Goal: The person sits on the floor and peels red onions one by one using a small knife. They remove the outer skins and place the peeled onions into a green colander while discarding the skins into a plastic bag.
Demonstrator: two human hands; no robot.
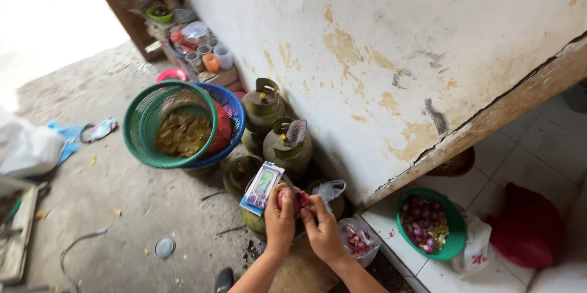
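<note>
Both my hands are raised together in the lower middle of the head view. My left hand (279, 221) and my right hand (322, 229) grip a small red shallot (298, 198) between their fingertips. A small flat packet (262, 186) with a pale printed face rests just left of my left hand; I cannot tell whether the fingers hold it. Below my right hand sits a clear plastic bag of red shallots (358, 241). To the right, a green bowl (452, 243) holds several purple shallots and peels.
Several green gas cylinders (287, 145) stand along the stained wall. A green mesh basket (144, 123) of brown peels sits in a blue basket (232, 113). A red bag (529, 226) lies on white tiles at right. Cups and clutter (205, 54) crowd the far wall.
</note>
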